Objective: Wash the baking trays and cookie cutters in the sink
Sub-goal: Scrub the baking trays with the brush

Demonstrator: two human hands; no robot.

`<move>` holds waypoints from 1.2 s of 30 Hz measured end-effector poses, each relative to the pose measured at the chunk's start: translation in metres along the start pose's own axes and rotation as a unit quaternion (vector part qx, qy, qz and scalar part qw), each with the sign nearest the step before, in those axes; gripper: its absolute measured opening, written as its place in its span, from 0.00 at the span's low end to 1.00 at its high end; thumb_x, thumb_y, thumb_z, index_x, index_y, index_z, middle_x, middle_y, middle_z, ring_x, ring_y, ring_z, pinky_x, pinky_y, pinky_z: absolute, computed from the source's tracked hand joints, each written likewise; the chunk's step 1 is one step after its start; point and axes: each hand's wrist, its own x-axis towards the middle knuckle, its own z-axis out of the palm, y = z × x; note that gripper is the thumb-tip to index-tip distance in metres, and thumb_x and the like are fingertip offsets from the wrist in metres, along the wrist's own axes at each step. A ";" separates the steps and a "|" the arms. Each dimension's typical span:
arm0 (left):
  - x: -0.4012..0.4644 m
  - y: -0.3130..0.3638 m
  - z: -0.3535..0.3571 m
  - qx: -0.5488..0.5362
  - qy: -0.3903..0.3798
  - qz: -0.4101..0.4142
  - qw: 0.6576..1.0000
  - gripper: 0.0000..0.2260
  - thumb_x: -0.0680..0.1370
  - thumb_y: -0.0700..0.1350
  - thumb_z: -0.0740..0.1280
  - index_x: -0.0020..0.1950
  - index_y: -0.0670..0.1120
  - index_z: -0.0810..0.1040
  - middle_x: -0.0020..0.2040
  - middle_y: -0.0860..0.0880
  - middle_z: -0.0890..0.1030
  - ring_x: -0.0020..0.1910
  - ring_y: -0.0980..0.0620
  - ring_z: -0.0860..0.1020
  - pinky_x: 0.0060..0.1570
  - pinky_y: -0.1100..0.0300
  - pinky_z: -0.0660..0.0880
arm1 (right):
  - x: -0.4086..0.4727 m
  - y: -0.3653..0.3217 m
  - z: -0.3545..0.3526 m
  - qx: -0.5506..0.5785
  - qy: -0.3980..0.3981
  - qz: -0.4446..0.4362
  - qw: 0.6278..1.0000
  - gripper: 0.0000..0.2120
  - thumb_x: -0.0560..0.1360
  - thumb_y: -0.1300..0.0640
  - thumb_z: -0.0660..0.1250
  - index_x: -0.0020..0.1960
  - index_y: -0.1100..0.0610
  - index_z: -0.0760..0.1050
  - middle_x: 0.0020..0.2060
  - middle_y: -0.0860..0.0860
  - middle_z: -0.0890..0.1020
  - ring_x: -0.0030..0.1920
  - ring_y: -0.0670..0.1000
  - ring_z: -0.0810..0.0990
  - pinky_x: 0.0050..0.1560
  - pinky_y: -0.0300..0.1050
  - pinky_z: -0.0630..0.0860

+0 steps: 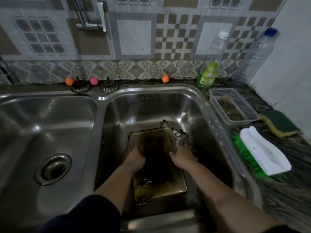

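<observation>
Two dark, stained baking trays lie in the right sink basin (151, 105). The upper baking tray (153, 140) is tilted up at its far end, and both my hands grip it. My left hand (134, 157) holds its left edge and my right hand (182, 154) holds its right edge. The lower baking tray (159, 187) lies flat beneath, nearer to me. Several metal cookie cutters (176, 134) lie in the basin at the upper tray's far right corner, partly hidden by it.
The left basin (42, 125) has a drain (53, 169). On the counter to the right are a green dish soap bottle (207, 75), a clear plastic container (232, 105), a sponge (279, 123) and a white scrub brush (262, 152). The faucet (90, 22) is on the wall.
</observation>
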 end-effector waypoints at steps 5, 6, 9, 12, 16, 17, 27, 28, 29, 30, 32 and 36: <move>-0.001 -0.007 0.000 -0.034 -0.005 0.016 0.999 0.39 0.78 0.45 0.65 0.78 0.49 0.39 0.78 0.46 0.35 0.78 0.46 0.43 0.76 0.54 0.50 | -0.001 -0.005 0.002 0.092 0.014 0.017 0.996 0.29 0.79 0.46 0.61 0.76 0.52 0.58 0.74 0.57 0.62 0.74 0.59 0.61 0.71 0.55 0.64; 0.000 -0.008 -0.001 -0.049 -0.008 0.016 0.999 0.39 0.78 0.45 0.64 0.79 0.48 0.40 0.78 0.46 0.36 0.78 0.47 0.40 0.76 0.55 0.47 | -0.004 -0.005 0.000 0.125 0.018 0.012 0.992 0.28 0.79 0.48 0.61 0.76 0.52 0.59 0.74 0.56 0.64 0.73 0.58 0.63 0.70 0.54 0.64; -0.001 -0.008 -0.003 -0.111 -0.012 0.045 0.993 0.36 0.79 0.45 0.65 0.79 0.49 0.44 0.79 0.47 0.43 0.78 0.46 0.45 0.75 0.57 0.49 | -0.012 -0.007 -0.005 0.238 0.035 -0.020 0.970 0.25 0.80 0.54 0.61 0.75 0.47 0.60 0.72 0.52 0.67 0.71 0.55 0.66 0.68 0.52 0.67; -0.006 -0.004 -0.008 -0.219 0.006 0.045 0.975 0.29 0.78 0.43 0.65 0.77 0.51 0.58 0.70 0.46 0.67 0.70 0.44 0.68 0.68 0.54 0.67 | -0.023 -0.011 -0.011 0.342 0.050 -0.043 0.937 0.25 0.81 0.60 0.58 0.75 0.44 0.61 0.73 0.50 0.66 0.72 0.53 0.65 0.66 0.48 0.66; -0.014 0.009 -0.029 -0.311 0.029 0.073 0.947 0.32 0.80 0.43 0.62 0.78 0.59 0.49 0.66 0.52 0.72 0.66 0.49 0.71 0.69 0.49 0.66 | -0.025 -0.011 -0.030 0.420 0.072 -0.031 0.904 0.23 0.82 0.61 0.57 0.73 0.44 0.64 0.72 0.51 0.67 0.72 0.53 0.65 0.71 0.49 0.64; -0.016 0.011 -0.036 -0.332 0.030 0.089 0.939 0.33 0.80 0.44 0.62 0.78 0.59 0.46 0.68 0.52 0.71 0.67 0.50 0.70 0.69 0.46 0.66 | -0.025 -0.008 -0.036 0.442 0.063 -0.020 0.895 0.22 0.82 0.60 0.57 0.73 0.43 0.64 0.72 0.51 0.67 0.72 0.54 0.65 0.71 0.53 0.64; -0.045 0.037 -0.068 -0.393 -0.084 0.176 0.899 0.26 0.83 0.46 0.58 0.76 0.64 0.52 0.65 0.53 0.74 0.64 0.45 0.74 0.54 0.44 0.77 | -0.051 0.001 -0.103 0.510 -0.005 -0.003 0.860 0.23 0.82 0.54 0.58 0.75 0.46 0.60 0.72 0.51 0.68 0.69 0.55 0.70 0.68 0.55 0.68; -0.049 0.045 -0.066 -0.397 -0.081 0.177 0.897 0.27 0.82 0.45 0.59 0.76 0.63 0.51 0.66 0.52 0.74 0.65 0.44 0.74 0.51 0.46 0.78 | -0.059 0.003 -0.110 0.499 0.005 -0.002 0.866 0.24 0.82 0.53 0.58 0.76 0.47 0.58 0.73 0.51 0.67 0.70 0.55 0.69 0.69 0.53 0.67; -0.052 0.052 -0.064 -0.395 -0.072 0.179 0.898 0.28 0.82 0.45 0.59 0.76 0.63 0.51 0.65 0.51 0.75 0.64 0.45 0.74 0.47 0.49 0.79 | -0.065 0.005 -0.116 0.484 0.016 -0.003 0.875 0.24 0.82 0.51 0.58 0.76 0.47 0.57 0.73 0.50 0.65 0.71 0.55 0.67 0.69 0.51 0.66; -0.054 0.054 -0.064 -0.392 -0.055 0.177 0.901 0.28 0.82 0.44 0.59 0.76 0.63 0.51 0.63 0.50 0.76 0.63 0.46 0.75 0.43 0.52 0.80 | -0.066 0.003 -0.119 0.461 0.022 -0.010 0.887 0.25 0.81 0.49 0.59 0.77 0.47 0.57 0.74 0.50 0.63 0.72 0.54 0.65 0.70 0.50 0.65; -0.056 0.066 -0.061 -0.386 -0.029 0.186 0.903 0.28 0.82 0.43 0.59 0.76 0.64 0.52 0.61 0.50 0.78 0.60 0.48 0.77 0.37 0.57 0.80 | -0.073 0.007 -0.129 0.373 0.052 -0.045 0.925 0.26 0.81 0.46 0.59 0.77 0.48 0.57 0.75 0.50 0.62 0.73 0.53 0.63 0.71 0.48 0.62; -0.058 0.093 -0.060 -0.365 0.018 0.211 0.906 0.28 0.83 0.40 0.57 0.76 0.64 0.53 0.60 0.49 0.78 0.55 0.51 0.77 0.43 0.54 0.78 | -0.095 0.034 -0.158 -0.002 0.251 -0.085 0.964 0.21 0.80 0.47 0.60 0.72 0.47 0.67 0.70 0.52 0.70 0.69 0.55 0.68 0.65 0.50 0.67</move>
